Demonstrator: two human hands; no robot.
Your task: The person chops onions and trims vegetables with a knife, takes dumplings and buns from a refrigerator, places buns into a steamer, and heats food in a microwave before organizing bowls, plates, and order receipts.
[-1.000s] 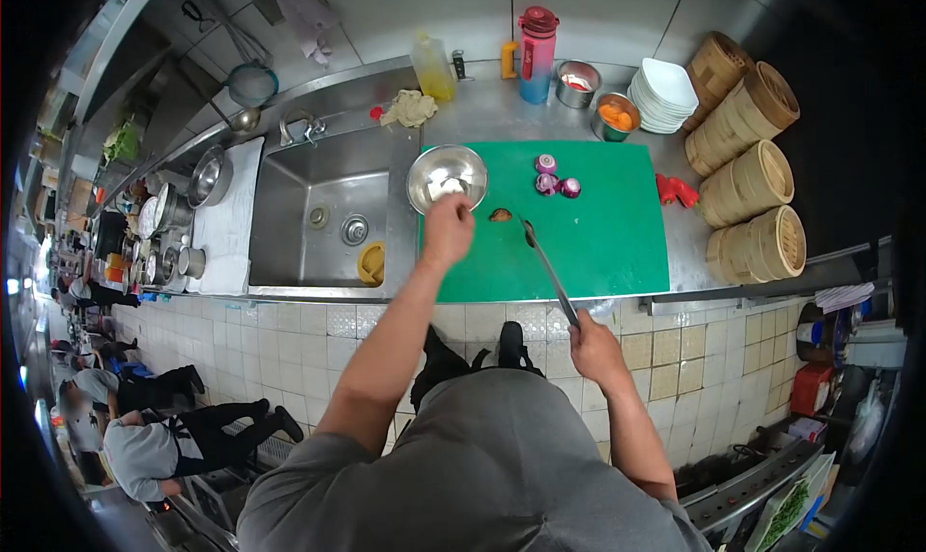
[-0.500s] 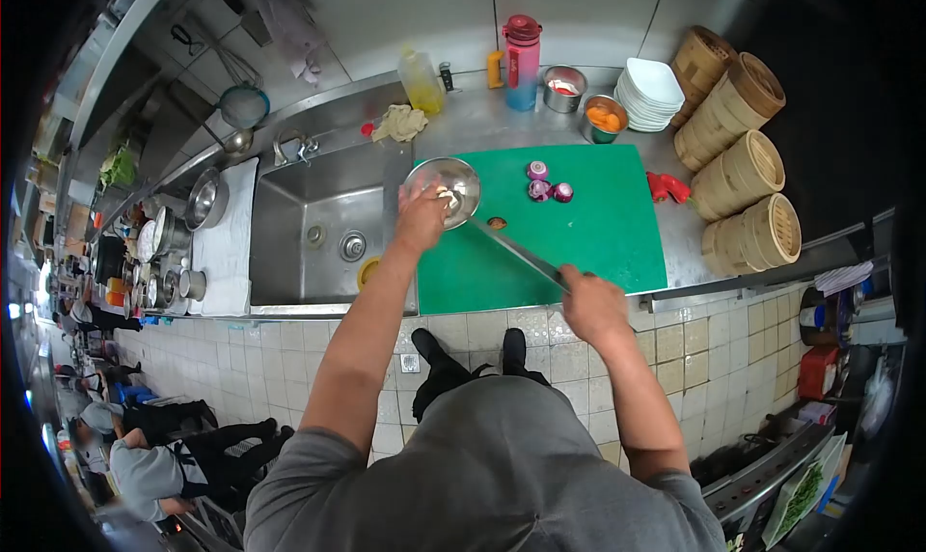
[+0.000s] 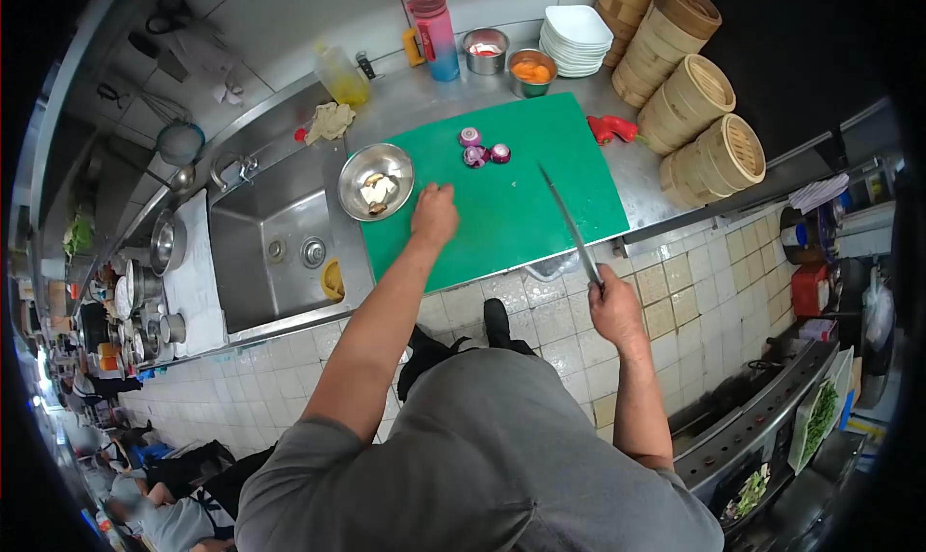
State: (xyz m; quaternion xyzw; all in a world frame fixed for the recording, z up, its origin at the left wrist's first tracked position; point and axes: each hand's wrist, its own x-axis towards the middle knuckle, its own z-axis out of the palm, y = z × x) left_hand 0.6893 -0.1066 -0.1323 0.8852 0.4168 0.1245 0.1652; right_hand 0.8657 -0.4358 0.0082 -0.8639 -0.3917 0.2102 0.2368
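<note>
My right hand [image 3: 615, 306] grips the handle of a long-bladed knife [image 3: 571, 222]. Its blade points up and away over the right part of the green cutting board [image 3: 521, 224]. My left hand [image 3: 435, 214] is over the board's left side, fingers curled in; whether anything is inside them is hidden. Just left of that hand, a metal bowl [image 3: 347, 187] rests at the board's left edge, holding white and brown pieces [image 3: 378, 191] of food. Several peeled purple onions [image 3: 474, 156] sit together near the board's far edge.
A steel sink [image 3: 265, 234] lies left of the board. Behind it stand a pink-and-blue bottle [image 3: 436, 41], two small metal bowls [image 3: 485, 58], and stacked white dishes [image 3: 576, 45]. Red peppers [image 3: 612, 128] and bamboo steamers [image 3: 709, 161] are at right. Co-workers [image 3: 178, 509] stand far left.
My left hand has come out of the metal bowl and moved right. The knife has swung right, away from the bowl. The brown piece on the board is gone from its spot.
</note>
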